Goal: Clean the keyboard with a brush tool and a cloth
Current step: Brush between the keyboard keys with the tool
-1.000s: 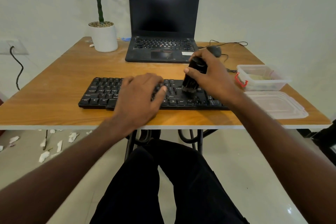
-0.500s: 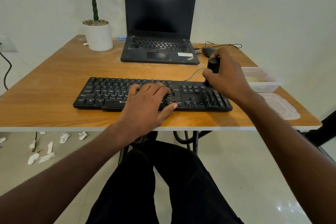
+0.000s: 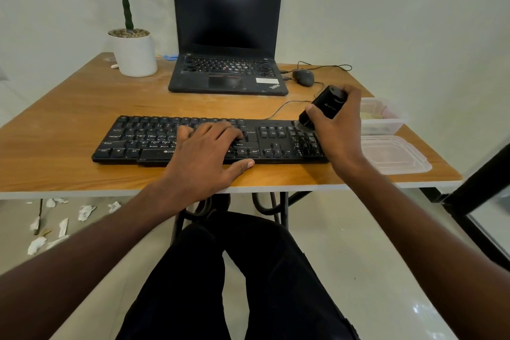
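- 2 hands are at work on the keyboard (image 3: 165, 141), which lies flat near the front edge of the wooden table (image 3: 69, 124), in front of the open laptop (image 3: 226, 36).
- The left hand (image 3: 204, 154) lies flat on the middle keys, fingers straight and slightly spread, thumb resting along the front edge of the board; it holds nothing and appears to pin the board down.
- The right hand (image 3: 339, 127) grips the brush tool (image 3: 323, 106), a stubby black body, with fingers curled over its top and thumb pressed on its near side.
- The tool tilts, lower end down on the far right corner of the board, at the top of the number pad; the bristles themselves are too dark to make out.
- The step in hand is, by my judgement, the brushing stage, with the tool at the right end of the board.
- No cloth is identifiable in view; the clear plastic box (image 3: 383, 119) to the right holds something pale that I cannot identify, and its lid (image 3: 394, 154) lies beside it.
- The next move probably calls for short strokes along the number-pad rows, with the other palm keeping the board from sliding.
- The keyboard cable (image 3: 281, 107) runs just beside the tool, so strokes need to stay clear of it.
- Wiping appears not yet done.
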The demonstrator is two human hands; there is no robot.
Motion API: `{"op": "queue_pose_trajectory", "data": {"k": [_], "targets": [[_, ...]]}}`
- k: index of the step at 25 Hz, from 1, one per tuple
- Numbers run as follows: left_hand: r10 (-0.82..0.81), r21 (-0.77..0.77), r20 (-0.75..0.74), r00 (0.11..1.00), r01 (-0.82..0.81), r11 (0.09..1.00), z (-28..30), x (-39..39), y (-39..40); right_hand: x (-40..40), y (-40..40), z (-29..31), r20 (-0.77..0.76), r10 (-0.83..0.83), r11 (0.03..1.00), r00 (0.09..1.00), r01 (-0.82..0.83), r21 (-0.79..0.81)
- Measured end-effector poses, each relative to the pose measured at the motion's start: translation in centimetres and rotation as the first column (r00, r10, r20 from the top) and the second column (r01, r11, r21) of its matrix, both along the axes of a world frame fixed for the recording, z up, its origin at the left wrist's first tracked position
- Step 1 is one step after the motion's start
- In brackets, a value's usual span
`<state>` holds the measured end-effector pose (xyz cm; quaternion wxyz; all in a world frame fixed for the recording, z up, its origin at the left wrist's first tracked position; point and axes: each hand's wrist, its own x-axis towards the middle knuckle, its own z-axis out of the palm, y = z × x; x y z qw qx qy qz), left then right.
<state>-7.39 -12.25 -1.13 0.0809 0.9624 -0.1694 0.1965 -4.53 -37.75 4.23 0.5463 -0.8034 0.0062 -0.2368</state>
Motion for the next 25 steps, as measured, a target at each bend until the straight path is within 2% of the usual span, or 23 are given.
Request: {"op": "queue_pose_trajectory", "data": {"k": [2, 5, 8, 9, 12, 16, 19, 21, 23, 25], "targets": [[0.009, 0.007, 0.006, 1.000, -0.009, 1.000, -0.1, -0.1, 0.0, 0.1, -0.2, 0.0, 0.006, 0.053, 0.997, 0.999, -0.053, -0.047], [0.014, 0.008, 0.006, 1.000, -0.014, 1.000, -0.1, -0.1, -0.1, 0.1, -0.4, -0.4, -0.037, 0.127, 0.938, 0.991, -0.132, -0.321], [0.011, 0.019, 0.007, 1.000, -0.011, 1.000, -0.1, -0.1, 0.0, 0.3, -0.8, -0.4, 0.062, 0.047, 0.864, 0.997, -0.010, -0.504], [0.011, 0.017, 0.006, 1.000, -0.011, 1.000, 0.0, -0.1, 0.0, 0.2, -0.7, -0.4, 0.077, 0.036, 0.867, 0.996, 0.007, -0.497], [0.012, 0.015, 0.010, 1.000, -0.012, 1.000, -0.1, -0.2, 0.0, 0.4, -0.5, -0.4, 0.014, 0.104, 0.925, 0.995, -0.091, -0.370], [0.005, 0.008, 0.005, 1.000, -0.005, 1.000, 0.0, -0.2, -0.1, 0.6, -1.3, 0.2, 0.037, 0.035, 0.910, 0.999, -0.017, -0.414], [0.000, 0.001, -0.002, 1.000, 0.000, 1.000, 0.2, -0.3, 0.0, 0.6, -1.4, 0.4, -0.070, 0.118, 0.952, 0.991, -0.132, -0.275], [-0.004, -0.009, 0.008, 1.000, 0.004, 1.000, 0.0, -0.2, 0.0, 0.7, -1.7, 0.5, -0.115, 0.092, 0.912, 0.989, -0.130, -0.389], [-0.008, -0.010, 0.019, 1.000, 0.008, 1.000, -0.1, 0.0, 0.0, 0.5, -2.3, 0.7, -0.051, -0.023, 0.879, 0.998, -0.004, -0.476], [-0.002, -0.012, 0.013, 1.000, 0.002, 1.000, -0.3, 0.1, 0.1, 0.1, -2.6, 0.6, 0.029, -0.078, 0.881, 0.997, 0.083, -0.467]]}}
